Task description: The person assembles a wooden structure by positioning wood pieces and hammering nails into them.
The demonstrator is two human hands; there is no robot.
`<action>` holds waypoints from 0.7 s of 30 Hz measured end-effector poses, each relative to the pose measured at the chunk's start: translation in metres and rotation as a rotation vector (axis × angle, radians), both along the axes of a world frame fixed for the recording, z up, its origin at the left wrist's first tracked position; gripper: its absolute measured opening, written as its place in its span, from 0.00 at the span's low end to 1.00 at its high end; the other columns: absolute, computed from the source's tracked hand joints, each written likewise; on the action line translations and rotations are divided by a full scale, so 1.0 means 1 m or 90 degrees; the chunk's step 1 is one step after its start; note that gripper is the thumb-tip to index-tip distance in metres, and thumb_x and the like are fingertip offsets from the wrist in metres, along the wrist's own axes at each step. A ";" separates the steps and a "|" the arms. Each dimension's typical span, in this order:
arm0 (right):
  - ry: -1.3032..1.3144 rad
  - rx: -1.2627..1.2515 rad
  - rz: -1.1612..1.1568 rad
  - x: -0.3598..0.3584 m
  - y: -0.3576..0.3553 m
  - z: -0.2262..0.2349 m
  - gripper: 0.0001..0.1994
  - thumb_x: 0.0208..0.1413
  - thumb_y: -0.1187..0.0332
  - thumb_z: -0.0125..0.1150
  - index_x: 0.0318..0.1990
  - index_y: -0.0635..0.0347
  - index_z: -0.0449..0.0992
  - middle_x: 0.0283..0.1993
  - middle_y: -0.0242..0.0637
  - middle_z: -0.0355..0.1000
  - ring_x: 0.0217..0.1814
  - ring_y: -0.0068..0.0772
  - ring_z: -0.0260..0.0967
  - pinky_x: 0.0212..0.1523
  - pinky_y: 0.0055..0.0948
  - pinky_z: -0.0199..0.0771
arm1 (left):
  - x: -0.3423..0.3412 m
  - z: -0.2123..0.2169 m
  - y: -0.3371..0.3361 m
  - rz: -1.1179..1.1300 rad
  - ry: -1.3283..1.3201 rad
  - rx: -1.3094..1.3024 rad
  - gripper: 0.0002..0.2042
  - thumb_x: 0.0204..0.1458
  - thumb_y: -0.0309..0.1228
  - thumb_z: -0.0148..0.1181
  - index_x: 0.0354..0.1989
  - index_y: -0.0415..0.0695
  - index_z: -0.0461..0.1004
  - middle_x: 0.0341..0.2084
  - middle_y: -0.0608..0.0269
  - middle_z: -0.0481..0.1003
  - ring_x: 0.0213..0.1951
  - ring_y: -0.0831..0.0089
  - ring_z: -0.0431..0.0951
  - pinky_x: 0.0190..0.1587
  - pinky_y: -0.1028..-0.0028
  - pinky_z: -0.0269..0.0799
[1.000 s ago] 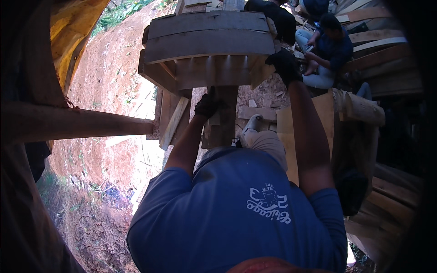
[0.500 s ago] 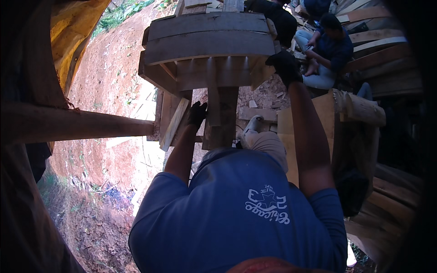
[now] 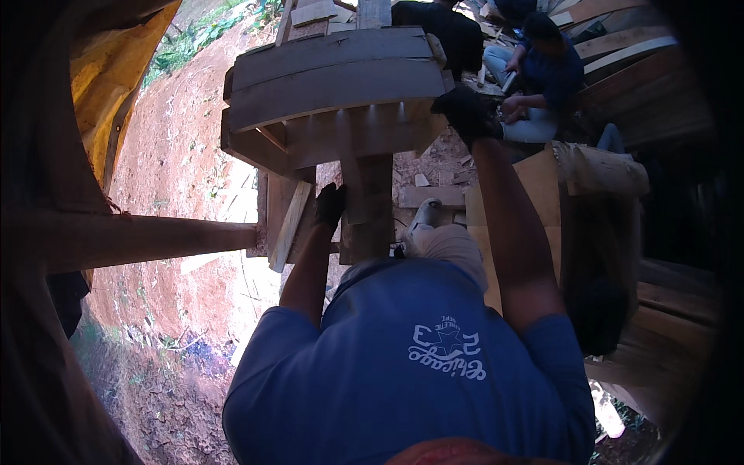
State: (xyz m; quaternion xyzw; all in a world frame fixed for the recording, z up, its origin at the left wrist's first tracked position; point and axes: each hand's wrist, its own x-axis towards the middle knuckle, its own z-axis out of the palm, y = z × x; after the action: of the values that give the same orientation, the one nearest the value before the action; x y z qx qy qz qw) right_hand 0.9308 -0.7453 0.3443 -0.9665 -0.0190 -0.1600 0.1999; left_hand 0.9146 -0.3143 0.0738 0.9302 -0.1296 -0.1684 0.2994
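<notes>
A wooden crate (image 3: 337,81) with boards on its upper face and an open near side stands in front of me. My right hand (image 3: 469,116), in a black glove, is closed over the crate's right end. A narrow wooden slat (image 3: 353,190) hangs down from inside the crate and looks slightly blurred. Lower and to the left, my left hand (image 3: 331,204), also in a black glove, is closed at the slat's left edge; its fingertips are partly hidden. Behind the slat runs a wider upright board (image 3: 378,201).
A pale loose strip of wood (image 3: 291,225) leans left of my left hand. A round beam (image 3: 155,242) crosses in from the left. Right of my arm stands a wooden block (image 3: 535,201). Beyond it sits another person (image 3: 546,66) among stacked planks (image 3: 632,58).
The scene has shifted slightly left and down in view. Both hands stay at the crate and slat. The seated person's arms have changed position.
</notes>
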 end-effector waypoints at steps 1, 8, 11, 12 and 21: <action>-0.041 -0.044 0.011 -0.010 -0.010 -0.007 0.04 0.46 0.63 0.70 0.29 0.43 0.90 0.31 0.38 0.84 0.37 0.45 0.84 0.41 0.43 0.83 | -0.002 0.028 -0.026 0.069 0.075 0.016 0.27 0.61 0.49 0.60 0.54 0.34 0.80 0.55 0.36 0.80 0.59 0.42 0.79 0.59 0.55 0.75; -0.087 -0.397 -0.015 0.004 0.017 -0.005 0.03 0.44 0.65 0.67 0.23 0.45 0.85 0.24 0.33 0.80 0.29 0.39 0.81 0.29 0.44 0.76 | -0.008 0.036 -0.029 0.026 0.103 0.058 0.33 0.56 0.54 0.67 0.61 0.41 0.78 0.54 0.46 0.82 0.56 0.49 0.83 0.59 0.54 0.77; -0.057 -0.476 -0.021 0.001 0.023 0.004 0.04 0.45 0.65 0.67 0.23 0.48 0.86 0.25 0.35 0.79 0.29 0.40 0.81 0.30 0.44 0.77 | -0.003 0.036 -0.024 0.048 0.141 0.047 0.33 0.56 0.54 0.68 0.62 0.40 0.78 0.54 0.45 0.82 0.56 0.51 0.83 0.59 0.55 0.77; -0.083 -0.411 -0.035 -0.002 0.024 0.004 0.03 0.44 0.67 0.68 0.23 0.50 0.86 0.26 0.37 0.80 0.30 0.42 0.82 0.33 0.43 0.79 | -0.004 0.034 -0.021 0.069 0.160 0.013 0.33 0.56 0.53 0.68 0.62 0.39 0.78 0.54 0.45 0.82 0.56 0.51 0.83 0.59 0.55 0.78; 0.050 0.041 -0.195 0.018 0.019 -0.023 0.06 0.47 0.66 0.64 0.25 0.56 0.84 0.35 0.47 0.82 0.40 0.46 0.81 0.41 0.44 0.80 | -0.001 0.023 -0.024 0.063 0.193 -0.070 0.30 0.58 0.51 0.68 0.59 0.38 0.79 0.54 0.45 0.83 0.55 0.53 0.84 0.58 0.55 0.78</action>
State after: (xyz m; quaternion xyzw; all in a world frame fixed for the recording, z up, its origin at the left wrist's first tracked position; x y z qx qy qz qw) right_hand 0.9486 -0.7263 0.3215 -0.9568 0.1412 -0.1512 0.2045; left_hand 0.9136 -0.3384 0.0972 0.8816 -0.0465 -0.2843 0.3739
